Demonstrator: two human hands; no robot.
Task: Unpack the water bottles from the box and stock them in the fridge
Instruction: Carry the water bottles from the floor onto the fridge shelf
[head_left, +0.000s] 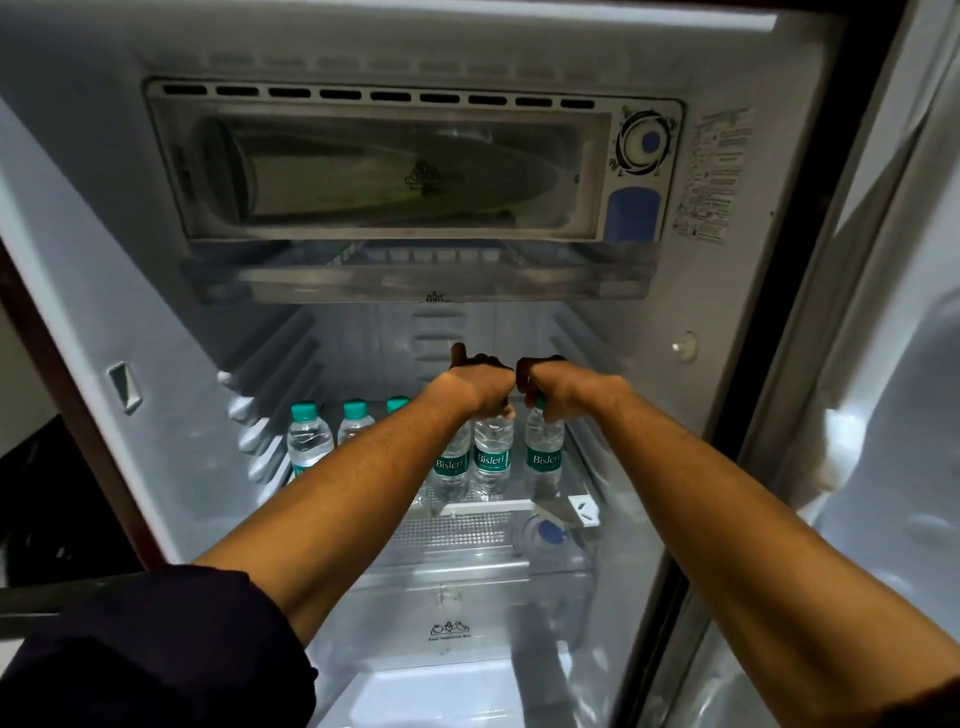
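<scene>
Where both hands grip: clear, green-labelled water bottles (492, 457), upright.

both arms stretch forward, nearly straight, bare from the elbow to the wrist, and draw together so the two fists sit side by side, almost touching. the left hand (480, 387) is curled into a fist with its back turned up and the thumb sticking up, gripping something by its top. the right hand (545, 382) is curled the same way, back up, fingers wrapped tight. a dark sleeve (156, 654) covers the left upper arm.
</scene>
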